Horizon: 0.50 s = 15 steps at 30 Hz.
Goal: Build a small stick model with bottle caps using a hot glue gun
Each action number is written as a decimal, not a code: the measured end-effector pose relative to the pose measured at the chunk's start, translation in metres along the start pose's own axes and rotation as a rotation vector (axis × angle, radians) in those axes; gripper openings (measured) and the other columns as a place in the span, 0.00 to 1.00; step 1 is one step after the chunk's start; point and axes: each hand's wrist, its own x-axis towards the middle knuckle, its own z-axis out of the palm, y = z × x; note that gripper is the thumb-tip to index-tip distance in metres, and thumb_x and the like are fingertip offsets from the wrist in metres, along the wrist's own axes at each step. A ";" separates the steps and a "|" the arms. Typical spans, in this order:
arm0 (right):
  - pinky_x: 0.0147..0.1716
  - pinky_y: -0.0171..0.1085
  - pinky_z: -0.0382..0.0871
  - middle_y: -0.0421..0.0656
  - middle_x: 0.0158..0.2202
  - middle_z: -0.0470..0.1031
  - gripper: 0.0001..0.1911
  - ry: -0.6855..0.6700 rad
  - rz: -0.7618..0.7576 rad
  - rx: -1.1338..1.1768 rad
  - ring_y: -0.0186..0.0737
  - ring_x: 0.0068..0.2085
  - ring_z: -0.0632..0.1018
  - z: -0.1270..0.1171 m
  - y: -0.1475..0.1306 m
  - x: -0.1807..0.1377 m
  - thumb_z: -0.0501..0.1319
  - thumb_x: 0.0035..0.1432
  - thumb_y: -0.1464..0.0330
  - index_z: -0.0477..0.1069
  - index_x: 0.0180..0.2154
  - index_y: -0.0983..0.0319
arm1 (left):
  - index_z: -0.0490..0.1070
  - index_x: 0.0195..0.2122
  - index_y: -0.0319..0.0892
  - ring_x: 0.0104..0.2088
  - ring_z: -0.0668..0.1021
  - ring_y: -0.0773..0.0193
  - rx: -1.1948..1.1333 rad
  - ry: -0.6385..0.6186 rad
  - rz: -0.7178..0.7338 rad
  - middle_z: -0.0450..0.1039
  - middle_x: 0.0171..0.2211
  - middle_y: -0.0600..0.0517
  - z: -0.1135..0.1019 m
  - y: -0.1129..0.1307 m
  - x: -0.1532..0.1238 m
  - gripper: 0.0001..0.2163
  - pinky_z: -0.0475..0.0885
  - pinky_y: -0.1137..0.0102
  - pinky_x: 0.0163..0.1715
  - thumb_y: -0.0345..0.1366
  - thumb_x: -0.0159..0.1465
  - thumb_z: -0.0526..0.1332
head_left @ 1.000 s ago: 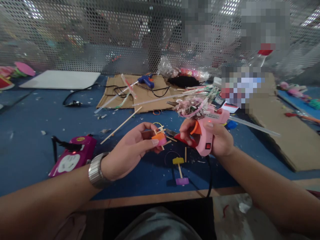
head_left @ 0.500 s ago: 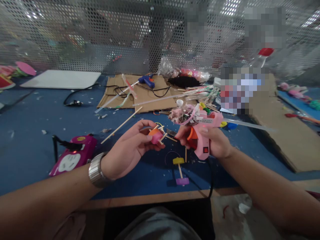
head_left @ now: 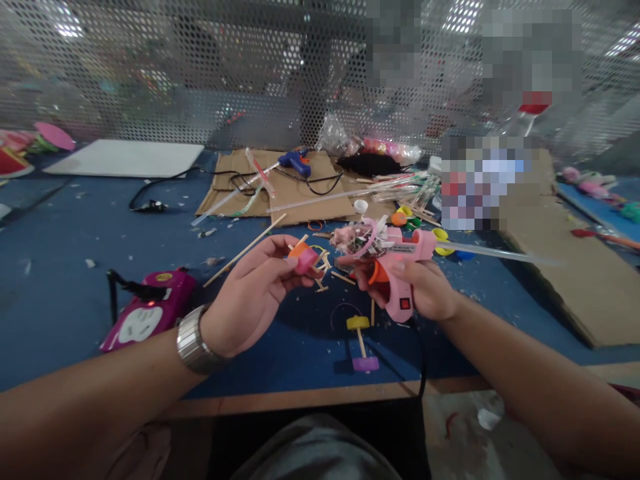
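Note:
My left hand (head_left: 250,297) pinches a small orange and pink cap piece (head_left: 301,257) with thin sticks glued to it, held above the blue table. My right hand (head_left: 420,287) grips a pink glue gun (head_left: 397,267) with an orange trigger, its crusted nozzle pointing left, close to the cap piece. A clear glue stick (head_left: 500,252) juts from the gun's back. Below the hands, a yellow and purple cap pair on a stick (head_left: 361,341) lies on the table.
A magenta power strip (head_left: 150,313) sits at left. Cardboard (head_left: 280,187) with a blue glue gun (head_left: 295,160), cables and glue sticks lies behind. Loose bottle caps (head_left: 440,235) and sticks are scattered near the gun. More cardboard (head_left: 560,267) lies right. Perforated metal screen at back.
Both hands rose slightly and moved closer together. The glue gun shifted left, bringing its nozzle nearer the cap piece, which my left hand turned.

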 end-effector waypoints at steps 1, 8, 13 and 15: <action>0.18 0.34 0.69 0.44 0.35 0.79 0.27 0.012 -0.006 0.000 0.35 0.23 0.77 0.000 0.001 0.001 0.71 0.64 0.45 0.82 0.44 0.63 | 0.76 0.42 0.37 0.36 0.84 0.65 -0.003 0.005 0.002 0.80 0.38 0.49 0.000 0.000 0.000 0.05 0.84 0.73 0.37 0.26 0.66 0.68; 0.16 0.33 0.67 0.46 0.37 0.80 0.27 0.096 -0.032 0.004 0.33 0.21 0.76 0.000 0.003 0.005 0.72 0.62 0.45 0.78 0.40 0.63 | 0.76 0.44 0.38 0.36 0.84 0.64 0.028 -0.011 0.032 0.80 0.38 0.49 0.000 0.001 -0.001 0.06 0.84 0.73 0.38 0.26 0.67 0.68; 0.17 0.35 0.68 0.47 0.35 0.82 0.27 0.095 -0.001 0.023 0.34 0.20 0.76 0.001 0.001 0.004 0.72 0.61 0.45 0.79 0.38 0.64 | 0.76 0.43 0.39 0.37 0.83 0.65 0.065 -0.002 0.073 0.80 0.39 0.50 0.001 0.000 -0.001 0.07 0.84 0.73 0.38 0.27 0.65 0.71; 0.16 0.34 0.67 0.47 0.34 0.83 0.26 0.096 0.013 0.044 0.35 0.20 0.76 0.001 0.000 0.004 0.72 0.60 0.46 0.80 0.37 0.65 | 0.76 0.42 0.40 0.37 0.82 0.65 0.063 0.011 0.084 0.80 0.40 0.50 0.000 -0.001 -0.001 0.08 0.83 0.74 0.38 0.27 0.65 0.72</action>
